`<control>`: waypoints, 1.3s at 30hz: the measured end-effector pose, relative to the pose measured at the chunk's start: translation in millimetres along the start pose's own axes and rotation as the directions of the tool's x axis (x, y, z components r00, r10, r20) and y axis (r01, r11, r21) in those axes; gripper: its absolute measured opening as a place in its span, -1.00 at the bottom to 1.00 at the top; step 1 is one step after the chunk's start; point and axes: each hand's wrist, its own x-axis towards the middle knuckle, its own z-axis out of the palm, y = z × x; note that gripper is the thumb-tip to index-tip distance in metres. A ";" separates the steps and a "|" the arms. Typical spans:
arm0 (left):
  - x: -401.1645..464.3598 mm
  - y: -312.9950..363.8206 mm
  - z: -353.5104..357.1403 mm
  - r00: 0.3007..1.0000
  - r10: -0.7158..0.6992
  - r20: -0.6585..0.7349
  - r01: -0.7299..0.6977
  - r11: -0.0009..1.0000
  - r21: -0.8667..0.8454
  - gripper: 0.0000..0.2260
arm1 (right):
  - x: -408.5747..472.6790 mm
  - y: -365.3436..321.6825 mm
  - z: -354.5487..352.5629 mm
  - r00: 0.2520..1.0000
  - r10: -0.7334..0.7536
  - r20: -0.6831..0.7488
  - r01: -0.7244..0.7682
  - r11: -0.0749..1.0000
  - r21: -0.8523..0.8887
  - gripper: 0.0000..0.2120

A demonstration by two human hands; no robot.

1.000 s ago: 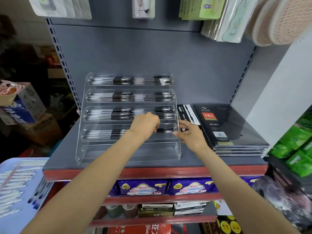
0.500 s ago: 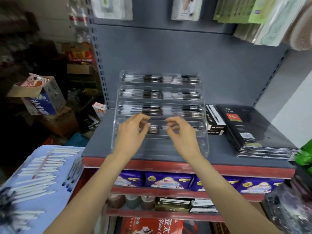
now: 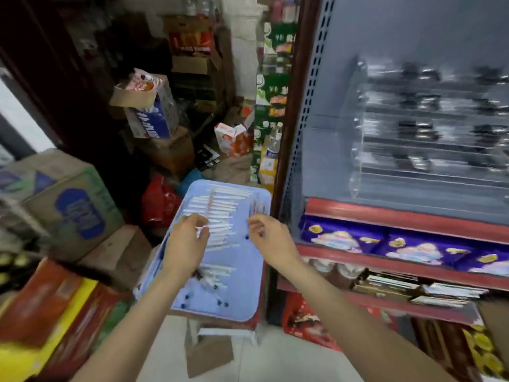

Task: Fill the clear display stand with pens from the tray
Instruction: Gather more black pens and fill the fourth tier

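Observation:
A light blue tray [image 3: 242,274] sits low at the centre, with several white pens [image 3: 220,210] lying in rows across it and a few loose ones near its front. My left hand [image 3: 186,238] hovers over the left side of the pen rows, fingers spread and curled down, holding nothing. My right hand [image 3: 268,237] hovers over the tray's right side, fingers apart and empty. The clear display stand [image 3: 429,128] stands on the grey shelf at the right, blurred, with dark pens in its upper tiers.
Cardboard boxes [image 3: 68,208] crowd the left and back. A red bag [image 3: 158,202] lies behind the tray. The shelf unit's red edge [image 3: 399,213] and upright post [image 3: 286,161] run just right of the tray. Purple packs [image 3: 385,241] fill the lower shelf.
My view has swung left and down from the stand to the tray. Both hands left the stand's lower tier and now hover over the pens in the tray.

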 end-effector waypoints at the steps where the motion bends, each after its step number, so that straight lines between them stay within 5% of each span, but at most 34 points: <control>1: -3.4 -18.2 -6.9 0.999 -0.018 0.041 0.017 1.000 0.022 -0.83 | 0.0 0.6 17.4 0.999 0.032 0.040 -0.031 0.999 -0.006 -0.74; 4: -13.9 -63.5 -18.2 0.980 -0.034 0.194 0.014 0.994 0.105 -0.73 | -1.2 1.9 62.0 0.966 0.143 0.214 -0.126 0.988 -0.091 -0.64; 9: -25.0 -109.7 -18.7 0.909 -0.009 0.416 -0.060 0.986 0.153 -0.52 | 0.3 2.4 118.0 0.936 0.219 0.277 -0.154 0.959 -0.240 -0.52; 17: -24.7 -127.7 -16.9 0.855 -0.025 0.519 -0.034 0.994 0.104 -0.45 | 10.0 -5.9 146.7 0.931 0.289 0.224 -0.168 0.882 -0.441 -0.77; 26: -18.4 -117.4 -10.8 0.906 -0.042 0.421 0.034 0.999 0.027 -0.58 | 21.8 9.9 144.5 0.895 0.398 0.201 -0.343 0.902 -0.261 -0.81; 29: -15.5 -109.6 -7.6 0.946 -0.022 0.322 0.026 1.000 -0.006 -0.67 | 19.8 6.5 134.3 0.920 0.354 0.170 -0.325 0.929 -0.176 -0.68; 31: -11.9 -93.7 -8.4 0.958 0.006 0.288 0.031 0.992 -0.124 -0.73 | 16.8 0.4 122.9 0.944 0.296 0.143 -0.292 0.955 -0.045 -0.66; 34: -4.1 -58.6 -11.7 0.935 0.055 0.351 0.107 0.898 -0.426 -0.76 | 10.2 -9.0 101.4 0.970 0.211 0.117 -0.229 0.957 0.177 -0.90; 39: 15.5 -0.8 -4.3 0.917 -0.031 0.397 0.291 0.732 -0.616 -0.86 | 2.6 -19.9 47.2 0.991 0.135 0.025 -0.137 0.958 0.253 -0.78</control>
